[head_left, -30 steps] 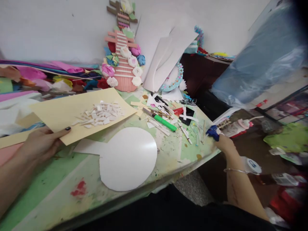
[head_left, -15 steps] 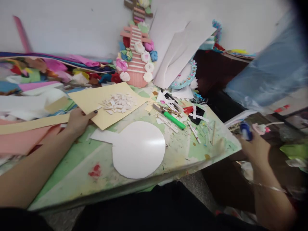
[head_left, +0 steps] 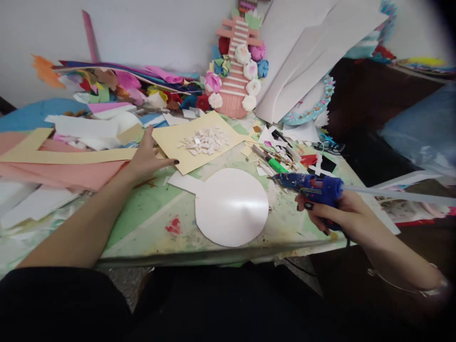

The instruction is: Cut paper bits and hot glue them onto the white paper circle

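My right hand (head_left: 342, 211) grips a blue hot glue gun (head_left: 309, 186) over the right side of the table. Its nozzle points left, and a long clear glue stick (head_left: 399, 194) sticks out of the back. At the left edge of a cream card sheet (head_left: 171, 135), my left hand (head_left: 147, 156) has its thumb and fingers spread apart. On that sheet lies a heap of small white cut pieces (head_left: 206, 141). A white round board with a handle-like strip (head_left: 231, 206) lies flat on the table between my hands.
A green cutter (head_left: 276, 165), scissors and paper scraps lie right of the card. Behind stands a pink guitar-shaped craft (head_left: 235, 90) with paper flowers. Coloured paper (head_left: 117, 85) is piled at the back left. The table's front edge (head_left: 213, 259) runs near my lap.
My right hand has come from off the table's right side to above it, bringing the glue gun. My left hand's fingers have spread at the card's edge. The view has turned right.
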### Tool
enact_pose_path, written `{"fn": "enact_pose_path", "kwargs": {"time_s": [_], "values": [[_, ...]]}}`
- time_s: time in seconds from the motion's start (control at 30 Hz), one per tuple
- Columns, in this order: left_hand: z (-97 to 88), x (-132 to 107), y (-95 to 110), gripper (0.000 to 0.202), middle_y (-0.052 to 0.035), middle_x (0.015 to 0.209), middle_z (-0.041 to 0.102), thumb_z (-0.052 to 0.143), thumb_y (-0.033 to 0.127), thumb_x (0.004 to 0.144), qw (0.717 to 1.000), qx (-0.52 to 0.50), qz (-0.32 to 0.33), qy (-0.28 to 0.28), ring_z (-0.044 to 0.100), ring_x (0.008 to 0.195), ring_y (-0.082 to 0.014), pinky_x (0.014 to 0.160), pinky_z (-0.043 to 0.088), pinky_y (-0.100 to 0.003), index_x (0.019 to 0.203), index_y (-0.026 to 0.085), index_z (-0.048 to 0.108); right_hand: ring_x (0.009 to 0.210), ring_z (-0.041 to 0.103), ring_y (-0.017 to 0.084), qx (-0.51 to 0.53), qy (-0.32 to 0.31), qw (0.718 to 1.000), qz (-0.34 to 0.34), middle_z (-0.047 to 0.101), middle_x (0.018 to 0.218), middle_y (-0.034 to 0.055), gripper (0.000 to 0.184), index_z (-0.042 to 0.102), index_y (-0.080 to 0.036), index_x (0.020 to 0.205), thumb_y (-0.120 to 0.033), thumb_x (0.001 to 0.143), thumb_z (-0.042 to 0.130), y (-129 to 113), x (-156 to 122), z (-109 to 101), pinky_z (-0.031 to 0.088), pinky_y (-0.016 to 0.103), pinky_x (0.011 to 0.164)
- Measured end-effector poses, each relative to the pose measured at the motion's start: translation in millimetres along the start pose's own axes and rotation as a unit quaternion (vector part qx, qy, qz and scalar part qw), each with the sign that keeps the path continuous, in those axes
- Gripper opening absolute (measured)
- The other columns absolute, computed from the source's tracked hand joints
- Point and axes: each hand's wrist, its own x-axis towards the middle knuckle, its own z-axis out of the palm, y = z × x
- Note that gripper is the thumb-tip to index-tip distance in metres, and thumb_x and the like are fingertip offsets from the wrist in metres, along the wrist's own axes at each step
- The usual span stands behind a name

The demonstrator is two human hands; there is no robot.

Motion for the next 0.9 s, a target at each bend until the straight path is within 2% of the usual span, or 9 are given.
{"fn": "enact_pose_path", "kwargs": {"time_s": [0.1,0.2,0.3,0.4,0.5,0.6,0.67,0.8,0.9], "values": [[4.4,-2,0,0.09,-0.0206,0.154,0.02,0.081,0.045,0.063,0.967,0.201,0.159,-0.003,0.011,0.143,-0.035,0.115,0.007,-0.051,0.135,0.008,0.042,0.041,0.046,0.012,0.015,0.009,1.0,-0.007,0.052,0.047,-0.0006,0.028,0.065,-0.016,0.078,-0.043,0.072,0.068,2,12,12,0.037,0.026,0.042],[18.4,-14,13,0.053,-0.0152,0.135,0.049,0.067,0.052,0.076,0.929,0.236,0.268,-0.101,0.033,0.132,-0.0314,0.111,0.018,-0.048,0.113,0.015,0.061,0.04,0.044,0.01,0.077,0.05,0.996,-0.009,0.056,0.052,0.0003,0.021,0.063,-0.017,0.076,-0.038,0.072,0.068,16,18,20,0.033,0.025,0.04],[36.1,-29,30,0.053,-0.0135,0.117,0.059,0.061,0.058,0.077,0.889,0.254,0.3,-0.233,0.043,0.118,-0.0317,0.101,0.027,-0.047,0.112,0.018,0.061,0.039,0.041,0.009,0.141,0.073,0.987,-0.006,0.057,0.055,0.0,0.018,0.061,-0.018,0.077,-0.033,0.073,0.068,36,16,27,0.029,0.025,0.038],[45.6,-38,37,0.059,-0.0137,0.109,0.06,0.064,0.063,0.07,0.867,0.286,0.277,-0.299,0.045,0.109,-0.0332,0.093,0.029,-0.045,0.108,0.017,0.062,0.038,0.039,0.009,0.184,0.09,0.979,0.005,0.053,0.052,-0.0015,0.017,0.06,-0.018,0.075,-0.034,0.074,0.067,55,9,33,0.028,0.025,0.038],[45.4,-38,37,0.058,-0.0099,0.094,0.06,0.072,0.058,0.062,0.879,0.279,0.2,-0.331,0.048,0.096,-0.029,0.084,0.034,-0.039,0.099,0.016,0.06,0.045,0.048,0.011,0.211,0.129,0.969,0.012,0.063,0.07,0.0018,0.019,0.061,-0.02,0.079,-0.035,0.072,0.07,74,3,42,0.036,0.025,0.041],[42.3,-40,39,0.055,-0.0069,0.09,0.057,0.077,0.049,0.057,0.89,0.259,0.13,-0.351,0.05,0.09,-0.0251,0.078,0.038,-0.033,0.097,0.017,0.056,0.069,0.063,0.018,0.178,0.156,0.971,0.014,0.068,0.088,0.0053,0.026,0.064,-0.021,0.085,-0.039,0.069,0.074,89,3,54,0.05,0.031,0.063],[40.8,-45,42,0.049,-0.0055,0.091,0.055,0.075,0.043,0.059,0.891,0.241,0.104,-0.369,0.051,0.087,-0.0225,0.076,0.04,-0.031,0.096,0.017,0.054,0.085,0.065,0.023,0.135,0.159,0.978,0.004,0.069,0.095,0.0066,0.033,0.065,-0.021,0.092,-0.041,0.068,0.075,95,8,62,0.051,0.035,0.077],[38.6,-59,49,0.047,-0.0057,0.098,0.055,0.07,0.036,0.067,0.895,0.183,0.1,-0.395,0.054,0.092,-0.0211,0.08,0.043,-0.031,0.105,0.018,0.051,0.085,0.064,0.022,0.091,0.152,0.984,-0.025,0.069,0.098,0.0062,0.043,0.064,-0.02,0.104,-0.038,0.066,0.076,96,26,71,0.049,0.037,0.082],[37.6,-70,47,0.051,-0.0089,0.11,0.054,0.068,0.037,0.071,0.9,0.14,0.12,-0.396,0.054,0.101,-0.023,0.087,0.043,-0.034,0.115,0.019,0.049,0.074,0.062,0.021,0.133,0.126,0.983,-0.028,0.068,0.086,0.0059,0.039,0.066,-0.016,0.093,-0.035,0.061,0.079,91,40,76,0.049,0.035,0.072]]}}
